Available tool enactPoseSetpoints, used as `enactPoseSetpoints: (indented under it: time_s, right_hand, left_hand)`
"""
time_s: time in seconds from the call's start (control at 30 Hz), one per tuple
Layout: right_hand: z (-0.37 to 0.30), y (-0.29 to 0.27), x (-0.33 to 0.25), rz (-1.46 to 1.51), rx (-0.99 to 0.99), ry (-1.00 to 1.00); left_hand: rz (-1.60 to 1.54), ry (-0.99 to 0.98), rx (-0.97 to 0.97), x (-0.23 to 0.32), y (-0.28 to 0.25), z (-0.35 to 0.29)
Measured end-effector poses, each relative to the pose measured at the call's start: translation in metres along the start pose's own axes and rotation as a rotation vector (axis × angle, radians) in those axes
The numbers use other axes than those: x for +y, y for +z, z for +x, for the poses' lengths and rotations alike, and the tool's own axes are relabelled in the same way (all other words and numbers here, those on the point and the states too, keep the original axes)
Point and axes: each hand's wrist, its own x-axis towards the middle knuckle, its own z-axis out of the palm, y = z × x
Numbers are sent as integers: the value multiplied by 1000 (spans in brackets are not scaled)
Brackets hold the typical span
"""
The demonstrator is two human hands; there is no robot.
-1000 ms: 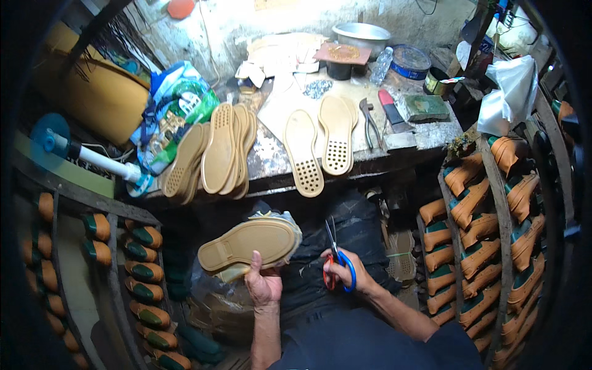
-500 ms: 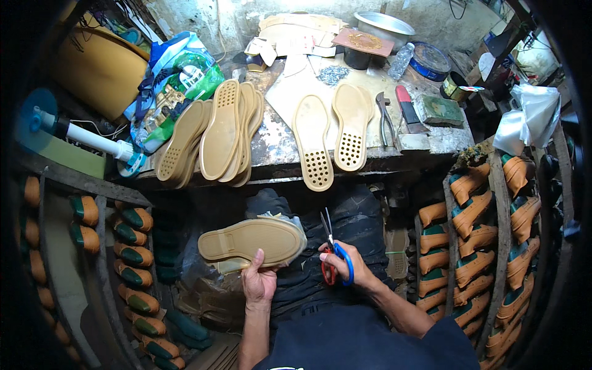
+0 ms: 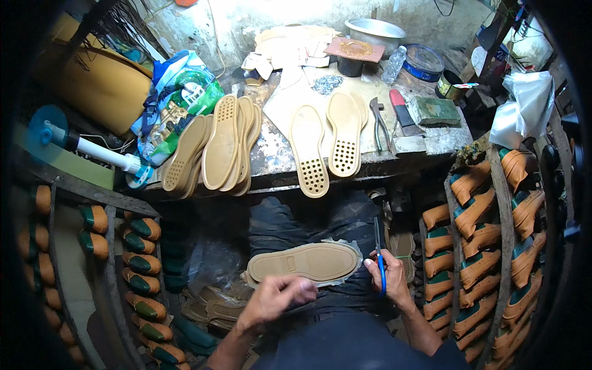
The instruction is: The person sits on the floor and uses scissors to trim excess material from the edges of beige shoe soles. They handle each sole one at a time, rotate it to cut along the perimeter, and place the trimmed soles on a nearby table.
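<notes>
Shifted right, the sole (image 3: 302,261) lies over your lap; your right hand (image 3: 394,282) grips scissors (image 3: 382,276), but blur hides whether your left hand (image 3: 274,301) holds anything. Trimming seems underway; next calls for steadying the sole.

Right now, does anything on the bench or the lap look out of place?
Two things. The sole on the lap has a ragged pale fringe sticking past its even outline, plainest at the right end. On the bench, a holed sole juts over the front edge, where it might get knocked.
</notes>
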Motion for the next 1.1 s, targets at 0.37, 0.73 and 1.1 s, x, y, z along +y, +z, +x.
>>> enactPoseSetpoints:
  time_s: [0.37,0.73,1.1]
  right_hand:
    - [-13,22,29,-153,194,-230]
    - [-18,7,-4,316,-77,48]
    - [-21,38,-26,353,-322,34]
  left_hand:
    - [-765,399,387,37,1,213]
    - [-682,648,448,-4,-83,63]
    - [-408,554,543,-100,-90,-75]
